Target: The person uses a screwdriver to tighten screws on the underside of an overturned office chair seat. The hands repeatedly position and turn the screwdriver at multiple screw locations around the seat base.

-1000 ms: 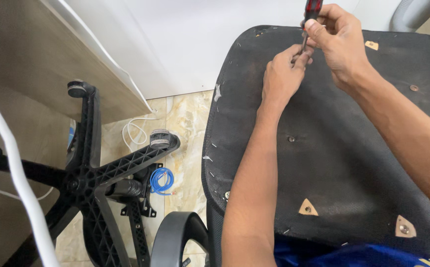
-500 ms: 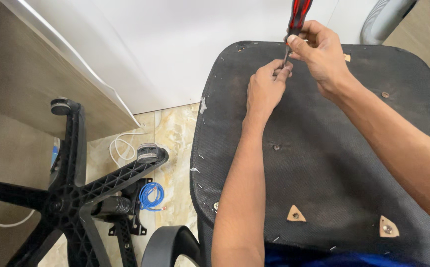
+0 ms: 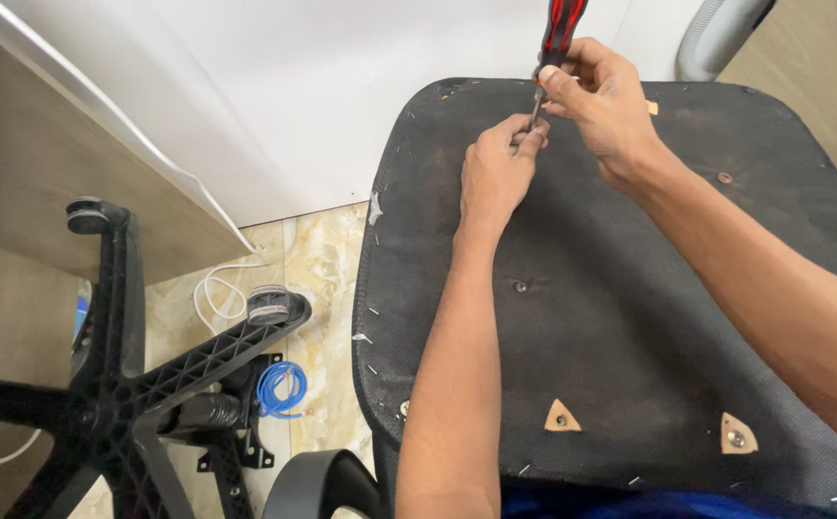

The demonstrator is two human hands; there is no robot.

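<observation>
The upturned chair seat [image 3: 630, 317], black fabric underside facing up, filled the right half of the view. Near the seat's far edge the right hand [image 3: 606, 106] was clenched around a screwdriver [image 3: 561, 34] with a red and black handle, shaft pointing down at the seat. The left hand [image 3: 497, 168] sat just beside it, fingertips [image 3: 532, 135] pinched at the tip of the shaft (whether a screw was between them was too small to tell). Both grips were closed: right on the handle, left around the shaft tip.

To do this step well, judging from the pose: the shaft should have stayed square to the seat, the left fingers only guiding the tip while the right hand pressed down and turned, or the tip could slip and gouge the fabric. Fingers should clear once the tip seats.

Closer to the person on the seat were a bare screw hole [image 3: 520, 286] and two small triangular cut-outs [image 3: 562, 417] showing wood. To the seat's left on the tiled floor lay the black star base [image 3: 120, 384] with a castor [image 3: 266, 304], a blue wire coil [image 3: 279, 388] and a white cable [image 3: 216, 293].
</observation>
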